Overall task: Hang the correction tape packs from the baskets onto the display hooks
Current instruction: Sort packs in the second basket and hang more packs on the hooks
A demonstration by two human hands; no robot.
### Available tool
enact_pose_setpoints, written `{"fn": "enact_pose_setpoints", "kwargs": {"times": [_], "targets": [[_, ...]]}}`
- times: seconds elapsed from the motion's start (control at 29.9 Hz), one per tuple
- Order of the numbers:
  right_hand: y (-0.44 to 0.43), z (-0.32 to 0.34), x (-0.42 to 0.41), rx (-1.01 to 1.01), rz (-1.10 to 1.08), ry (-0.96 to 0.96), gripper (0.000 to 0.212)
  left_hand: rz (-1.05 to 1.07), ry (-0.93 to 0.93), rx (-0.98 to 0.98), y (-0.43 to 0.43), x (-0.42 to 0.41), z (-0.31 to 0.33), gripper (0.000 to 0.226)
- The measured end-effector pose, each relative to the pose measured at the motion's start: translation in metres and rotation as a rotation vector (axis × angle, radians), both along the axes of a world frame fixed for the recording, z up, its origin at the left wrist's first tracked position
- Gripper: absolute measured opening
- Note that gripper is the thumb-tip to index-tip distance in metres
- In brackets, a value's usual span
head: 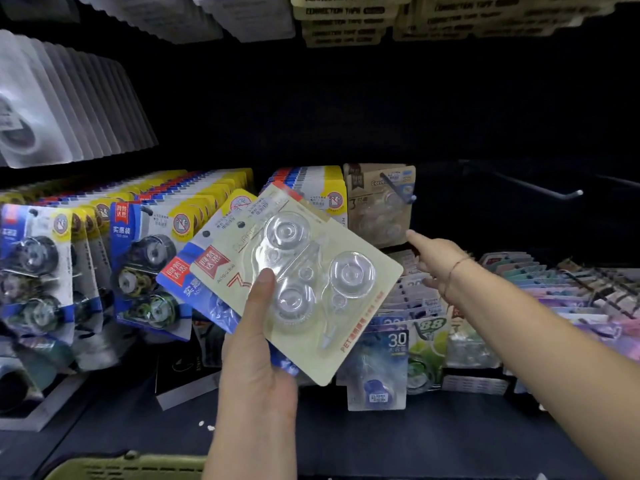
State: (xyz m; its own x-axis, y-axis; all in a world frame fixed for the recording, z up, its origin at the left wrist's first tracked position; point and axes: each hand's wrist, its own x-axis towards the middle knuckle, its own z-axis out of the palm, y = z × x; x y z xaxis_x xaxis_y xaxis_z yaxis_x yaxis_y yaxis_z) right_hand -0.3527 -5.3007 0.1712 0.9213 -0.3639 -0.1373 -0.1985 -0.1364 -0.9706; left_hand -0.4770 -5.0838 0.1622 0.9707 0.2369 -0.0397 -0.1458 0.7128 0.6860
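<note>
Low at 7 o'clock, a green basket (124, 466) peeks in at the bottom edge, and only its rim shows. Just past it, at 6 o'clock, the left hand (256, 362) comes up and grips two packs at once. On top is a cream pack (322, 306) with clear plastic wheels on its front. It is tilted, with its top leaning toward 11 o'clock. The thumb (264, 285) presses on its front, and the other fingers are hidden behind. Under it is a blue pack (188, 282), poking out toward 9 o'clock.

The right hand (438, 263) reaches out at 3 o'clock and holds nothing. Its pointing finger (415, 237) is straight, and the tip is just beside the bottom corner of a brown pack (374, 206). I cannot tell if it touches. A thin bracelet (457, 268) goes round the wrist. The two hands are apart.

The brown pack hangs on a hook (398, 188) at 1 o'clock. Another hook (540, 187) sticks out from the dark wall at 2 o'clock.

Rows of blue and yellow packs (149, 258) hang at 9 o'clock. Packs in many colours (571, 289) sit in rows at 3 o'clock. At 5 o'clock, a pack marked 30 (381, 362) is beside a green pack marked 88 (429, 344). White packs (69, 109) hang at 10 o'clock. Tan packs (346, 22) printed CORRECTION TAPE hang at 12 o'clock. A dark shelf (398, 441) lies under it all.
</note>
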Motion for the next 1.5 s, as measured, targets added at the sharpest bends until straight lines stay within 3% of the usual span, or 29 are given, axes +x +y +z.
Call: {"fn": "enact_pose_setpoints", "kwargs": {"times": [0.1, 0.27, 0.37, 0.47, 0.57, 0.7, 0.77, 0.87, 1.07, 1.27, 1.5], "targets": [[0.017, 0.018, -0.055, -0.062, 0.123, -0.156, 0.038, 0.017, -0.013, 0.000, -0.002, -0.002, 0.001, 0.020], [0.040, 0.041, -0.121, -0.266, 0.401, -0.305, 0.048, 0.000, -0.021, 0.059, -0.011, -0.005, 0.000, 0.059], [0.041, 0.036, -0.127, -0.258, 0.377, -0.334, 0.039, -0.106, -0.092, 0.058, -0.016, -0.007, -0.002, 0.055], [0.034, 0.028, -0.126, -0.173, 0.305, -0.360, 0.037, -0.173, -0.113, 0.055, -0.022, -0.007, -0.004, 0.068], [0.022, 0.023, -0.126, -0.098, 0.208, -0.403, 0.036, -0.218, -0.079, 0.047, -0.027, -0.005, -0.005, 0.057], [-0.007, 0.021, -0.124, 0.046, 0.015, -0.452, 0.048, -0.146, 0.013, -0.065, -0.023, 0.002, -0.009, 0.026], [-0.021, 0.017, -0.123, 0.057, -0.048, -0.447, 0.037, -0.082, 0.043, -0.155, -0.016, 0.004, -0.008, 0.027], [-0.032, 0.004, -0.122, 0.059, -0.063, -0.418, 0.026, -0.005, 0.036, -0.174, -0.005, 0.005, -0.007, 0.012], [-0.035, -0.008, -0.121, 0.055, -0.092, -0.422, 0.025, 0.024, 0.067, -0.174, 0.002, 0.006, -0.007, 0.026], [-0.034, -0.018, -0.113, 0.044, -0.134, -0.430, 0.022, 0.023, 0.050, -0.152, -0.001, 0.006, -0.012, 0.007], [-0.027, -0.030, -0.043, -0.179, -0.175, -0.315, 0.028, 0.011, 0.113, -0.115, -0.011, 0.006, -0.012, 0.009]]}}
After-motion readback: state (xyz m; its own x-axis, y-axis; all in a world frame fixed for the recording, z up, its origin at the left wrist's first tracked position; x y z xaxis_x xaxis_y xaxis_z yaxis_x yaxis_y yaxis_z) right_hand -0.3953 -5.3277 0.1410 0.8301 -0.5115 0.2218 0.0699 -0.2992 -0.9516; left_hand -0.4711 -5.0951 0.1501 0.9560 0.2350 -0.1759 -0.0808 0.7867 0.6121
